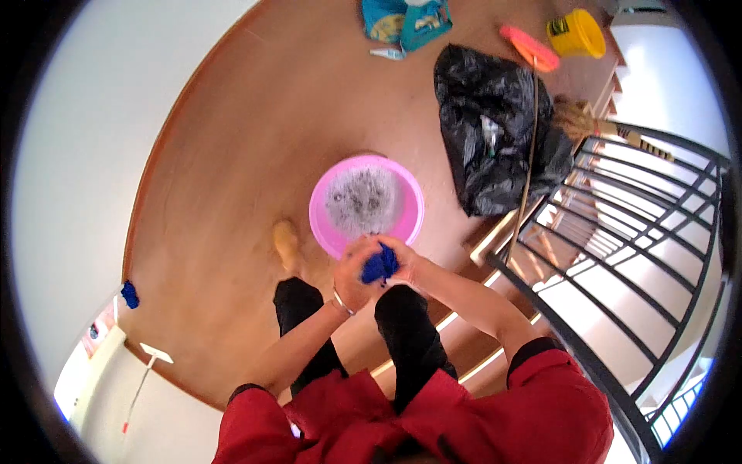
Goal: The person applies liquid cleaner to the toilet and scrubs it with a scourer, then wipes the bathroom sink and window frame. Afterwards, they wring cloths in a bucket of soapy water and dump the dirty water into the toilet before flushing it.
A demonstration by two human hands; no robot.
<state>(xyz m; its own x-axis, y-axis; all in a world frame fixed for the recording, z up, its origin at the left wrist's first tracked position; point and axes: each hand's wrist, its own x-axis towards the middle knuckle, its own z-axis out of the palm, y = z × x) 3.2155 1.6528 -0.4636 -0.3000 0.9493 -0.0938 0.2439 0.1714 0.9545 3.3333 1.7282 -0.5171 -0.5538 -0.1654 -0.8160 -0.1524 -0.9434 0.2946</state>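
**Blue cloth gripped at basin's near rim**

At far left lies one blue bundle [130, 295]. Centre, the left hand [354, 277] and right hand [403, 261] squeeze one blue cloth [379, 265] between them, fingers curled and pressed around it — probably kept close to the one pink basin [415, 209] of suds so drips fall nearby. Rightward: one black bag [483, 166], then one yellow bucket [568, 37], perhaps set aside for foot room.

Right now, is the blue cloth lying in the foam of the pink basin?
No, the left hand and right hand hold the blue cloth, apart from the foam in the pink basin.
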